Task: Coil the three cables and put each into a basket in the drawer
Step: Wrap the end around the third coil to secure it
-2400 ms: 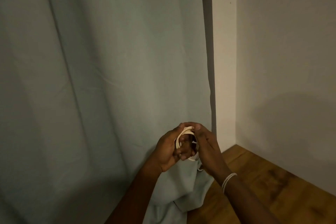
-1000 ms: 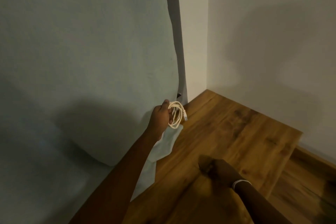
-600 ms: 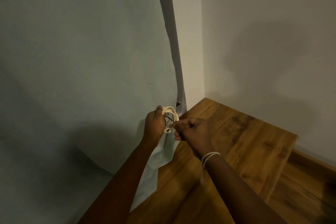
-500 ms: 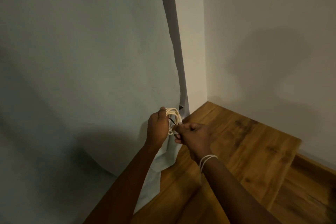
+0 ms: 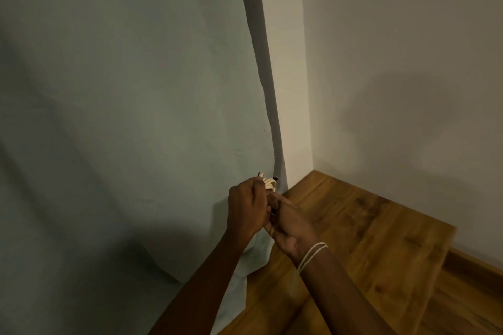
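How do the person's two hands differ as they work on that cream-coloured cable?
The left hand grips the coiled cream cable from the side, knuckles towards the camera; the right hand reaches in from below. The right wrist wears a thin white band; the left wrist is bare. Both are held together before the pale curtain.

Most of the cable coil (image 5: 270, 184) is hidden inside both hands' grip.

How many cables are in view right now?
1: a cream coiled cable, gripped between the left hand and right hand. The other cables are out of view.
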Available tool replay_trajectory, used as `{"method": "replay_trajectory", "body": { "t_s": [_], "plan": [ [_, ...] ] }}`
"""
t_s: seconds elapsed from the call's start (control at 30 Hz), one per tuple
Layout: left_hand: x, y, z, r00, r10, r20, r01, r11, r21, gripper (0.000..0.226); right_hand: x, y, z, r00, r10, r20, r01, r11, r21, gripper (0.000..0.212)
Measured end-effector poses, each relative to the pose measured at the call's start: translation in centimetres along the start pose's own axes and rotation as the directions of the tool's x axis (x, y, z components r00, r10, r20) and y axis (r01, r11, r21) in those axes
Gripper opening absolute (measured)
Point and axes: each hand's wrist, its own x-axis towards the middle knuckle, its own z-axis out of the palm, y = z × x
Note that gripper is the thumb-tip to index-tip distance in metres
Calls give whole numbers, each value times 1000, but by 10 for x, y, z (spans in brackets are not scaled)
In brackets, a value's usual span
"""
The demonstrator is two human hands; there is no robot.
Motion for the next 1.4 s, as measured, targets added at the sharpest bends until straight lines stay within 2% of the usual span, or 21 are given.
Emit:
{"method": "replay_trajectory", "body": {
  "t_s": [0.13, 0.27, 0.43, 0.53, 0.6, 0.67, 0.77, 0.9, 0.97, 1.07, 1.17, 1.3, 1.4],
  "plan": [
    [2, -1, -8, 999, 15, -40, -16, 1000, -21, 41, -6, 7, 7, 996, 6, 86, -13, 997, 81, 24],
    [2, -3, -14, 999, -19, -49, 15, 997, -79, 29, -9, 11, 15, 998, -24, 59, 21, 998, 62, 26],
    [3, -3, -22, 993, -116, 5, 115, 979, -170, 14, -9, 15, 25, 998, -55, -29, 54, 997, -55, 24],
    [4, 3, -26, 994, -103, 25, 105, 976, -189, 20, -6, 15, 30, 993, -83, -79, 75, 992, -100, 26],
    [8, 6, -28, 994, -112, -4, 110, 978, -175, 25, -9, 14, 34, 985, -138, -102, 122, 981, -149, 25],
    [11, 7, -29, 992, -112, -62, 103, 986, -131, 19, -16, 13, 35, 960, -257, -110, 227, 947, -228, 18],
    [17, 4, -32, 987, -99, -124, 86, 990, -112, 11, -25, 11, 31, 907, -417, -54, 396, 890, -226, 15],
    [22, 5, -39, 990, -75, -122, 61, 991, -117, 10, -31, 8, 31, 878, -460, 134, 478, 858, -186, 20],
    [22, 6, -40, 993, -42, -107, 29, 993, -117, 11, -30, 3, 31, 842, -506, 187, 539, 793, -283, 21],
    [17, 4, -40, 997, -9, -72, 1, 994, -114, 8, -28, -7, 32, 749, -611, 255, 653, 618, -438, 20],
    [12, -1, -37, 999, 24, -46, -29, 994, -102, 7, -25, -15, 36, 674, -682, 283, 704, 477, -526, 14],
    [7, 1, -36, 993, 101, -54, -104, 994, -44, 14, -17, -24, 36, 648, -701, 299, 685, 365, -630, 11],
    [6, 4, -37, 987, 149, -53, -148, 989, 17, 19, -13, -29, 34, 656, -691, 302, 666, 341, -664, 9]
  ]
}}
